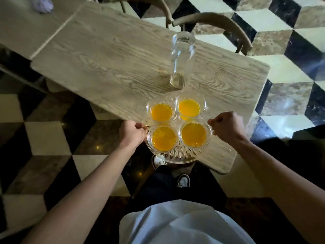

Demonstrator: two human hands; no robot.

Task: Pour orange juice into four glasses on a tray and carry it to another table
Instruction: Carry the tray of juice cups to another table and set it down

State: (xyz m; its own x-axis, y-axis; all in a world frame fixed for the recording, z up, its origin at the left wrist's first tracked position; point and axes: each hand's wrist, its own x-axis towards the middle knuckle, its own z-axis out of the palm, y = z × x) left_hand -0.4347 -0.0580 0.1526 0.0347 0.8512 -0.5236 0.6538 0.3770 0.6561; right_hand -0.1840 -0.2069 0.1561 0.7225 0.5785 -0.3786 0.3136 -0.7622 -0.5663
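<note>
- Left hand [133,133] and right hand [226,125] each grip opposite edges of a clear tray [177,156].
- Four glasses [164,139] of juice stand on it.
- Tray overhangs the table [105,55] edge.
- Empty bottle [182,59] stands behind.

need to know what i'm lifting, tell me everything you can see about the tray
The tray is clear cut glass with a ridged starburst pattern and a rounded rim. It carries four glasses of orange juice in a two-by-two cluster. It overhangs the near edge of the wooden table. The left hand and right hand grip opposite sides.
</note>
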